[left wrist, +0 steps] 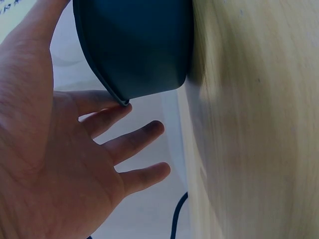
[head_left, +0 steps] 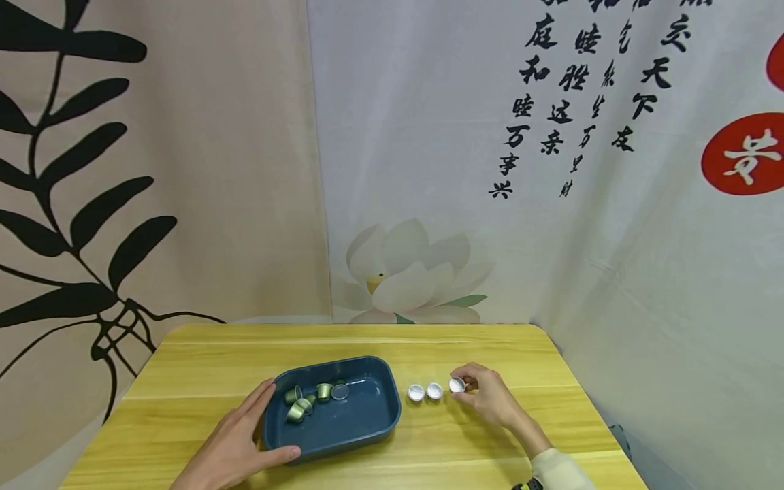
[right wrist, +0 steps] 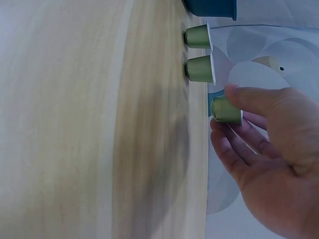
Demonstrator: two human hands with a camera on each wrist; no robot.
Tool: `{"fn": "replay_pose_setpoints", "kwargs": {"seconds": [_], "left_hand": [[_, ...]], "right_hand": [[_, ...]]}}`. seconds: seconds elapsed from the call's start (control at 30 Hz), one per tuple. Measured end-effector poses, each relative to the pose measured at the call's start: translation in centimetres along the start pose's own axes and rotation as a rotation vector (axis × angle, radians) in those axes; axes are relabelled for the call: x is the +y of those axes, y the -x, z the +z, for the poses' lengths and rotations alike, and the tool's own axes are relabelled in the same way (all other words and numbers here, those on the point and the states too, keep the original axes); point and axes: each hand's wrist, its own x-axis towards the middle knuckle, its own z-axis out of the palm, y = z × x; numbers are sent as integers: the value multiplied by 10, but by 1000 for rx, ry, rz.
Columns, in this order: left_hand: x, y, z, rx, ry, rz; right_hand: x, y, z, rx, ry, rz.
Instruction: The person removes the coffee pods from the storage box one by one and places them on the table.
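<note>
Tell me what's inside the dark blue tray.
Several green capsules lie in the dark blue tray, mostly toward its left side, some tipped over. A few overlap, so parts of them are covered and an exact count isn't certain.

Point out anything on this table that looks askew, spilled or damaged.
Nothing looks spilled or damaged. The blue tray sits slightly askew to the back edge of the table, and the green capsules inside lie jumbled, some tipped over, unlike the two upright capsules to its right.
</note>
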Motion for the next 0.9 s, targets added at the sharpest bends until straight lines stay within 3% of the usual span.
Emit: {"fn": "replay_pose_setpoints", "kwargs": {"seconds": [0.9], "left_hand": [[3,1,0,-1,-5,-21]], "right_hand": [[8,-1,14,-42,27,-8]]}}
